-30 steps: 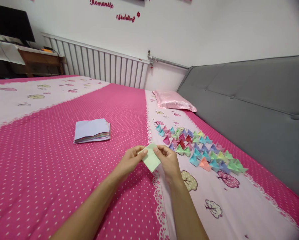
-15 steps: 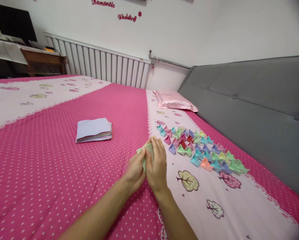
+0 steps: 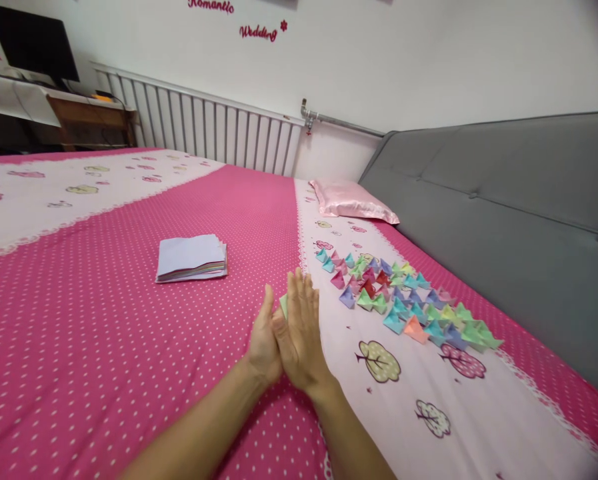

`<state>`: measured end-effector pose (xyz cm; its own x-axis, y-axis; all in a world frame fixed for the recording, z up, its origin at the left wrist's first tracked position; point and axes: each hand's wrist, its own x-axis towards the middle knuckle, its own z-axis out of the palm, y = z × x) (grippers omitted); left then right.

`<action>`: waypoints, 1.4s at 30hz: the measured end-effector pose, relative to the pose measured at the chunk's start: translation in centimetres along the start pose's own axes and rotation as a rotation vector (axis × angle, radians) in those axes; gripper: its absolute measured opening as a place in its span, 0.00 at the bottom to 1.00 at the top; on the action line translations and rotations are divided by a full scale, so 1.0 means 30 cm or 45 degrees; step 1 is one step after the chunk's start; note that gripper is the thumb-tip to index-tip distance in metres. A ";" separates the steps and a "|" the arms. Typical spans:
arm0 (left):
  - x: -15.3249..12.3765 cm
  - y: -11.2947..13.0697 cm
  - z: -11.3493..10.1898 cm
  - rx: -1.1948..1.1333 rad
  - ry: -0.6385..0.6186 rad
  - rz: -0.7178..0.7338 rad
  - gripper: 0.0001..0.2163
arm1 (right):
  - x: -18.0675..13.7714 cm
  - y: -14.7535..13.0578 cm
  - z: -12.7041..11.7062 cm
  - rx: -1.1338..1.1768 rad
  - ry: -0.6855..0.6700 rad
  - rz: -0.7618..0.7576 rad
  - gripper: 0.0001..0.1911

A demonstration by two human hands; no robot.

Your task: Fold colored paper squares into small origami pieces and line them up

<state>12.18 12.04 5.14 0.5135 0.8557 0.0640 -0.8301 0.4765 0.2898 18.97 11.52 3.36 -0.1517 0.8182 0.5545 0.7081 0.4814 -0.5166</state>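
Observation:
My left hand (image 3: 263, 341) and my right hand (image 3: 303, 327) are pressed palm to palm above the bed, fingers straight and pointing away from me. A light green paper (image 3: 283, 305) is squeezed between them; only a small corner shows at the left hand's fingertips. To the left lies a stack of coloured paper sheets (image 3: 191, 257) with a pale lilac sheet on top. Just right of my hands, several small folded paper pieces (image 3: 405, 301) in many colours sit in rows on the pale strip of the sheet.
The bed has a pink dotted sheet (image 3: 103, 320) with pale tree-print strips. A pink satin pillow (image 3: 353, 201) lies by the grey padded headboard (image 3: 509, 213). A white radiator (image 3: 203, 130) lines the far wall, with a desk (image 3: 91, 119) and dark monitor (image 3: 33, 43) at far left.
A second ago the hands held the green paper open by its edges. They closed together, folding it, and now press it flat between the palms.

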 end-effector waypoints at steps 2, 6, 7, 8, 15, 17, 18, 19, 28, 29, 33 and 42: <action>0.004 0.010 -0.003 -0.008 0.053 0.006 0.29 | -0.001 -0.006 0.002 0.004 -0.038 -0.058 0.31; 0.017 0.033 -0.010 0.042 0.102 0.103 0.29 | -0.005 -0.022 0.005 0.064 -0.133 -0.164 0.33; 0.021 0.039 -0.012 0.063 0.096 0.137 0.30 | -0.006 -0.028 0.005 0.088 -0.157 -0.178 0.33; 0.024 0.044 -0.014 0.081 0.088 0.163 0.30 | -0.007 -0.035 0.003 0.114 -0.178 -0.189 0.33; 0.023 0.057 -0.043 0.119 0.021 0.137 0.30 | -0.016 -0.058 0.003 0.195 -0.168 -0.159 0.33; 0.018 0.051 -0.044 0.137 0.030 0.128 0.31 | -0.019 -0.055 0.007 0.231 -0.118 -0.102 0.36; 0.016 0.047 -0.041 0.158 0.049 0.130 0.31 | -0.020 -0.051 0.009 0.270 -0.089 -0.056 0.38; 0.013 0.042 -0.036 0.196 0.077 0.130 0.31 | -0.020 -0.047 0.012 0.334 -0.061 0.003 0.40; 0.020 -0.010 -0.043 0.864 0.216 0.435 0.19 | 0.005 -0.012 0.060 1.319 0.296 0.479 0.29; 0.019 -0.010 -0.050 0.929 0.206 0.491 0.18 | 0.009 -0.008 0.060 1.378 0.330 0.509 0.28; 0.017 0.017 -0.064 0.990 0.257 0.694 0.19 | 0.030 0.023 0.024 1.593 0.446 0.633 0.26; 0.029 -0.006 -0.050 0.722 0.217 0.396 0.28 | 0.037 0.058 0.009 1.785 0.337 0.718 0.18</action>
<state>12.46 13.00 3.71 0.1887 0.9782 0.0869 -0.6669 0.0627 0.7425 19.85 13.35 2.91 0.1359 0.9857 0.0994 -0.5930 0.1613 -0.7889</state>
